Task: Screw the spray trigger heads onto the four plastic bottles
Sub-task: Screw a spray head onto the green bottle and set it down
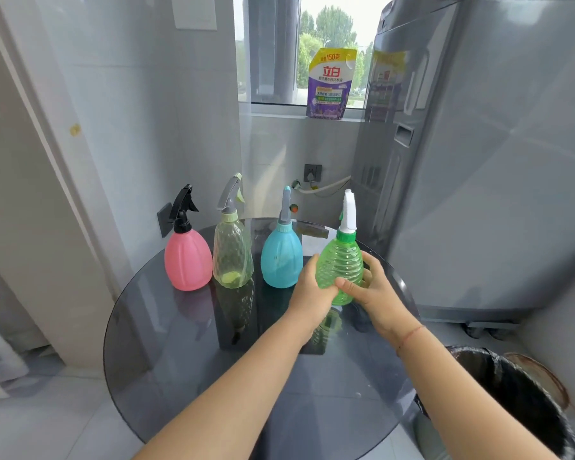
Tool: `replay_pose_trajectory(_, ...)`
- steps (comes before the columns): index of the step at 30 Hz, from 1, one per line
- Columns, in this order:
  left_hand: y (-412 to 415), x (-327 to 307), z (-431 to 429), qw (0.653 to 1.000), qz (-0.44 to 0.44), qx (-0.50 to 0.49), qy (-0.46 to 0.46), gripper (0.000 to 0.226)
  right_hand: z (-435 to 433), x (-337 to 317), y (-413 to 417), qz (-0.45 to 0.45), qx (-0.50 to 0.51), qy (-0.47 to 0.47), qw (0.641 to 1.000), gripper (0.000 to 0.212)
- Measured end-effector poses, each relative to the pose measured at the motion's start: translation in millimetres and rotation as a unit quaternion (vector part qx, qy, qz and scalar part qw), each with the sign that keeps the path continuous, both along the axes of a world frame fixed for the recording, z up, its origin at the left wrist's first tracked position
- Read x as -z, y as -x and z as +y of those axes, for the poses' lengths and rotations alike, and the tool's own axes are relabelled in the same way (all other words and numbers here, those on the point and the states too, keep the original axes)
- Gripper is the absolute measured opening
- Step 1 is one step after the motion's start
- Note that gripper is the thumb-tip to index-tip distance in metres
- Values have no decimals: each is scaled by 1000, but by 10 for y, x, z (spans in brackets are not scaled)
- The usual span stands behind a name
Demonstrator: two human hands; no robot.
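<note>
Several spray bottles stand in a row at the far side of a round dark glass table (186, 366). From the left: a pink bottle (187, 260) with a black trigger head, a clear yellowish bottle (232, 257) with a grey head, a blue bottle (281, 260) with a grey-blue head, and a green ribbed bottle (341, 267) with a white trigger head (349, 212) on a green collar. My left hand (312, 290) and my right hand (375, 293) both clasp the green bottle's lower body, which stands upright at the right end of the row.
A tall grey appliance (478, 161) stands close behind the table on the right. A black-lined waste bin (512, 393) sits at the lower right. A purple detergent pouch (331, 84) rests on the window sill. Wall sockets and a white hose are behind the bottles.
</note>
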State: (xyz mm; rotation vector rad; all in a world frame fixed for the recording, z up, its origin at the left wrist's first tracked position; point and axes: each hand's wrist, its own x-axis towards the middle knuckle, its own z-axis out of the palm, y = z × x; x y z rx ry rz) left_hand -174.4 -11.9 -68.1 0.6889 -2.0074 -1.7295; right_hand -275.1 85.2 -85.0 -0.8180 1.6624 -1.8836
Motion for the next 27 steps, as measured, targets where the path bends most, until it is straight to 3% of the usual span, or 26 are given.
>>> replay_pose_trajectory(6,269,101,-40,998,-31,-58,-26,76,-252,208,239,8,15,-9,1000,55)
replay_pose_trajectory(17,428,269,-68,997,-6,-61,-54,63,-386,366,423,-6,31,-23,999,58)
replay_pose_trajectory(22,450,269,-96,996,-34,-49,-62,83,-453,392,435,-21,31,-17,999,63)
replay_pose_trajectory(27,481,315,-81,995,-35,-48,-80,82,-456,408,424,-34,24,-21,999,66)
